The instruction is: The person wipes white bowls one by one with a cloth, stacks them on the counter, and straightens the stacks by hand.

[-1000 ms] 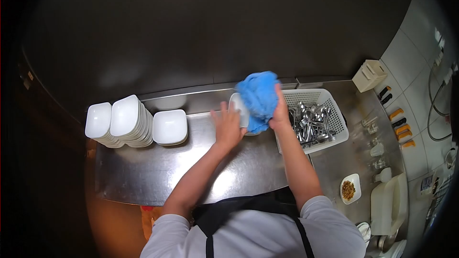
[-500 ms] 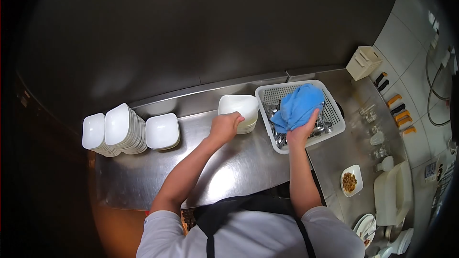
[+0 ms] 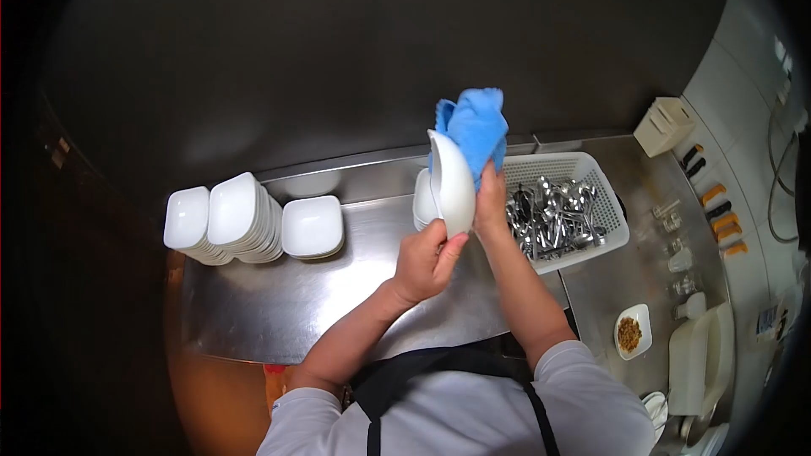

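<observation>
My left hand (image 3: 427, 262) grips a white square bowl (image 3: 454, 190) by its lower edge, tilted up on its side above the counter. Bunched in my right hand (image 3: 490, 207) is a blue cloth (image 3: 476, 127), which touches the outer side of the bowl. Behind the held bowl, a stack of white bowls (image 3: 420, 203) shows only in part. Right of my hands stands a white perforated basket (image 3: 604, 177) with many spoons and other cutlery (image 3: 553, 215) inside.
Stacked white dishes (image 3: 245, 219) and a shorter bowl stack (image 3: 312, 226) stand on the steel counter (image 3: 253, 304) at left. A bowl of brown food (image 3: 629, 333), glasses (image 3: 676, 253) and a cream container (image 3: 665, 127) are at right. Orange- and black-handled knives (image 3: 722, 219) hang on the wall.
My left hand has lifted a bowl off the stack and tilted it. My right hand has brought the blue cloth left from over the basket to the bowl.
</observation>
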`<state>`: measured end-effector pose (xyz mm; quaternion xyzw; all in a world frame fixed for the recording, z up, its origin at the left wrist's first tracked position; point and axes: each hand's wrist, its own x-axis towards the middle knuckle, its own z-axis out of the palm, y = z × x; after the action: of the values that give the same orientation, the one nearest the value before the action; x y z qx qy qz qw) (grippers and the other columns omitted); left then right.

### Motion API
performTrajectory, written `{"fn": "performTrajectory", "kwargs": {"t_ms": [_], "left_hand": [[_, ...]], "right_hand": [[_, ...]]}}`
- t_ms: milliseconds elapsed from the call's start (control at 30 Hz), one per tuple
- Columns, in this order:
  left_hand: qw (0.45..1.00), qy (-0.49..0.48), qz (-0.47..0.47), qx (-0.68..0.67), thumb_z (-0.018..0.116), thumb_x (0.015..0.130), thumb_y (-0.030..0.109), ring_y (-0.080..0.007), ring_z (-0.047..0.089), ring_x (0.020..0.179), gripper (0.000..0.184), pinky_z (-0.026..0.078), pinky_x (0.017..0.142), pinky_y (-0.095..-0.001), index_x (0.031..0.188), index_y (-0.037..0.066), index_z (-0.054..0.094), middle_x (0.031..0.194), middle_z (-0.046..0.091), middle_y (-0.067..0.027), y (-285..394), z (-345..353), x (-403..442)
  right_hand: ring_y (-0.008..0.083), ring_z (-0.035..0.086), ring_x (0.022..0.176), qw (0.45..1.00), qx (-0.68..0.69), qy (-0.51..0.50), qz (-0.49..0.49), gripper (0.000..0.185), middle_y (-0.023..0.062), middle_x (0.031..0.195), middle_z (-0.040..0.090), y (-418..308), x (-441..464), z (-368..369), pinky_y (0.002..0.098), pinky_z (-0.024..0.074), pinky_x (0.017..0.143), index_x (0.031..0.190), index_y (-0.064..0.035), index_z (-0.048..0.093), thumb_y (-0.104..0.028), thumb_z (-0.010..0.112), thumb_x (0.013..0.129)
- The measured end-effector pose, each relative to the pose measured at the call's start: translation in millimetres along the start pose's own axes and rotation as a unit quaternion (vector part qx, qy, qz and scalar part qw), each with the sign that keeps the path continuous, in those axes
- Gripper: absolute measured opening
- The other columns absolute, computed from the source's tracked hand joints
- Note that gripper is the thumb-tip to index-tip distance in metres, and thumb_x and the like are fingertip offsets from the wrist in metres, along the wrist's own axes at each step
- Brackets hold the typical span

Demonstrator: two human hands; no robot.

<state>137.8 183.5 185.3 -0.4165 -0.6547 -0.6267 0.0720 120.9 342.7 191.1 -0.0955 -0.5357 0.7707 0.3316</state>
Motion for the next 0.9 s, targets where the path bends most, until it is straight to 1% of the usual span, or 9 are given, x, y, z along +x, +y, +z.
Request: {"fn": "performTrajectory", "kwargs": {"t_ms": [100, 167, 200, 300, 367, 433, 533, 633, 900], "left_hand": [[0.998, 0.06, 0.007, 0.034, 0.062, 0.094, 0.01, -0.0355, 0.061, 0.059, 0.011, 0.047, 0.054, -0.039, 0.09, 0.001, 0.056, 0.071, 0.061, -0.0188, 7.7, -23.5, 8.4], [0.99, 0.092, -0.059, 0.084, 0.061, 0.092, 0.008, -0.0391, 0.062, 0.062, 0.008, 0.048, 0.056, -0.0408, 0.092, 0.001, 0.057, 0.074, 0.063, -0.0205, -13.7, -50.8, 13.1], [0.995, 0.081, 0.009, 0.059, 0.061, 0.09, 0.006, -0.0426, 0.062, 0.066, 0.007, 0.048, 0.057, -0.0427, 0.093, 0.001, 0.057, 0.076, 0.063, -0.0214, -22.9, -59.2, 11.3], [0.991, -0.021, -0.015, 0.129, 0.063, 0.091, 0.009, -0.041, 0.063, 0.068, 0.012, 0.049, 0.059, -0.0432, 0.099, 0.001, 0.059, 0.077, 0.062, -0.0218, -1.8, -75.2, -12.1], [0.984, -0.072, 0.044, 0.156, 0.067, 0.09, 0.008, -0.0361, 0.067, 0.076, 0.026, 0.053, 0.066, -0.0418, 0.114, -0.002, 0.062, 0.089, 0.066, -0.0221, 24.7, -77.6, -17.8], [0.983, -0.059, 0.122, 0.126, 0.066, 0.089, 0.005, -0.0359, 0.069, 0.085, 0.029, 0.056, 0.072, -0.0407, 0.116, -0.004, 0.061, 0.104, 0.068, -0.0219, 23.9, -71.6, -17.5], [0.958, 0.013, 0.171, 0.228, 0.066, 0.088, 0.003, -0.0366, 0.07, 0.092, 0.035, 0.057, 0.079, -0.0403, 0.121, -0.004, 0.06, 0.116, 0.067, -0.0211, -17.2, -78.9, -21.5], [0.957, 0.019, 0.071, 0.279, 0.064, 0.086, 0.002, -0.038, 0.068, 0.09, 0.033, 0.056, 0.075, -0.0428, 0.118, 0.0, 0.061, 0.107, 0.068, -0.0203, -61.8, -123.7, -27.8], [0.879, -0.147, -0.027, 0.453, 0.053, 0.084, 0.001, -0.0404, 0.065, 0.083, 0.018, 0.052, 0.07, -0.0493, 0.101, 0.004, 0.059, 0.093, 0.067, -0.0177, -141.9, -208.3, -92.1]], "right_hand": [[0.0144, 0.065, 0.092, 0.999, 0.043, 0.022, 0.01, 0.039, 0.0087, 0.101, 0.07, 36.4, -53.2, 21.1, 0.0324, 0.0523, 0.081, 0.118, 0.0018, 0.062, -0.031, 0.061, 0.097], [0.0151, 0.064, 0.095, 0.986, -0.086, -0.056, -0.132, 0.036, 0.0098, 0.107, 0.069, 30.2, -87.0, 42.4, 0.0324, 0.051, 0.087, 0.119, 0.0004, 0.063, -0.023, 0.069, 0.092], [0.0188, 0.066, 0.099, 0.974, -0.119, -0.071, -0.177, 0.043, 0.0115, 0.113, 0.068, 41.3, -90.6, 43.4, 0.035, 0.0512, 0.091, 0.122, -0.0009, 0.062, -0.018, 0.076, 0.085], [0.021, 0.066, 0.103, 0.881, -0.263, -0.174, -0.354, 0.046, 0.0128, 0.119, 0.066, -8.3, -58.8, 54.4, 0.0369, 0.0531, 0.09, 0.125, -0.0014, 0.06, -0.034, 0.069, 0.093], [0.0216, 0.067, 0.103, 0.987, 0.056, -0.149, -0.032, 0.05, 0.0122, 0.117, 0.066, 3.7, -29.2, 60.7, 0.0376, 0.0545, 0.087, 0.126, -0.0023, 0.059, -0.044, 0.058, 0.098], [0.0191, 0.067, 0.099, 0.948, 0.224, -0.118, 0.192, 0.06, 0.01, 0.113, 0.067, 22.1, -21.7, 67.9, 0.0357, 0.0558, 0.084, 0.125, -0.0044, 0.059, -0.056, 0.039, 0.103], [0.0185, 0.066, 0.101, 0.939, 0.185, -0.097, 0.273, 0.051, 0.0081, 0.112, 0.067, 58.2, -52.9, 71.4, 0.0344, 0.0544, 0.09, 0.127, -0.0048, 0.059, -0.048, 0.048, 0.102], [0.0237, 0.065, 0.109, 0.881, 0.263, -0.143, 0.366, 0.048, 0.0117, 0.118, 0.067, 89.2, -84.1, 55.9, 0.0375, 0.0521, 0.098, 0.13, -0.001, 0.057, -0.038, 0.056, 0.1], [0.0277, 0.059, 0.12, 0.937, 0.251, -0.079, 0.231, 0.057, 0.0127, 0.132, 0.06, 50.2, -64.6, -7.0, 0.0429, 0.0472, 0.104, 0.138, -0.0012, 0.049, -0.046, 0.047, 0.102]]}}
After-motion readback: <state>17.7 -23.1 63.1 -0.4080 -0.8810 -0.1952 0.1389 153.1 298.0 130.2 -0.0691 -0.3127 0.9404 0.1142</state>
